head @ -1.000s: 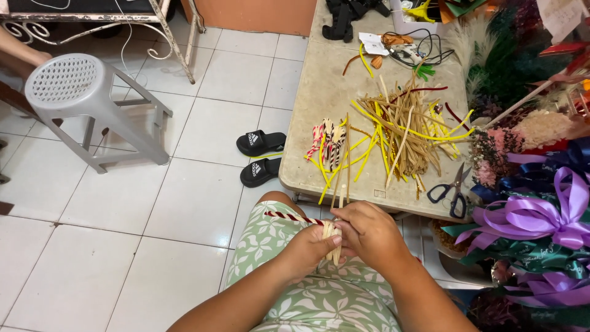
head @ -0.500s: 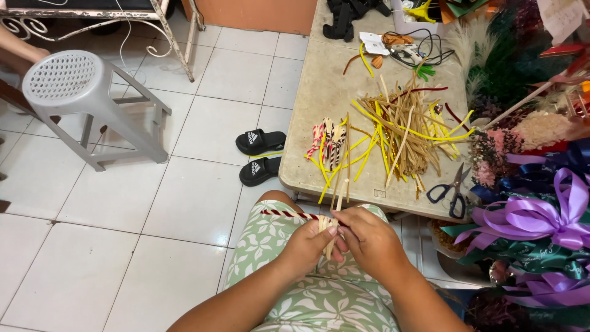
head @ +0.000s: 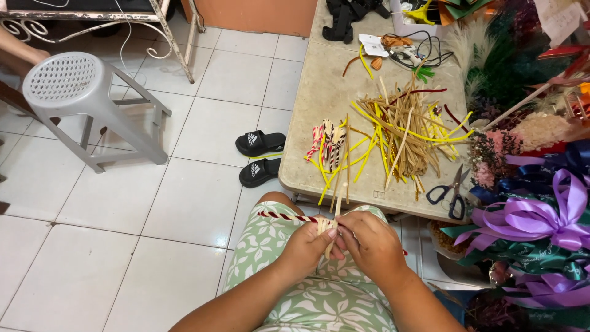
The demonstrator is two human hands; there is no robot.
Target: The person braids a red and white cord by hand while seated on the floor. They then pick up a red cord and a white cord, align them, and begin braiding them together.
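Note:
Over my lap, my left hand and my right hand pinch together a small bundle of thin tan sticks that stands up toward the table edge. A red-and-white twisted wire runs leftward from my left hand's fingers across my knee. Both hands are closed around the bundle's lower end, which is hidden between my fingers.
A beige table holds a pile of tan and yellow sticks, patterned strips, black-handled scissors and cables. Purple ribbon bows and dried flowers crowd the right. A grey plastic stool and black sandals sit on the tiled floor.
The hands have stayed over the lap, fingers shifting slightly around the stick bundle; the red-and-white wire now shows more plainly, stretched to the left.

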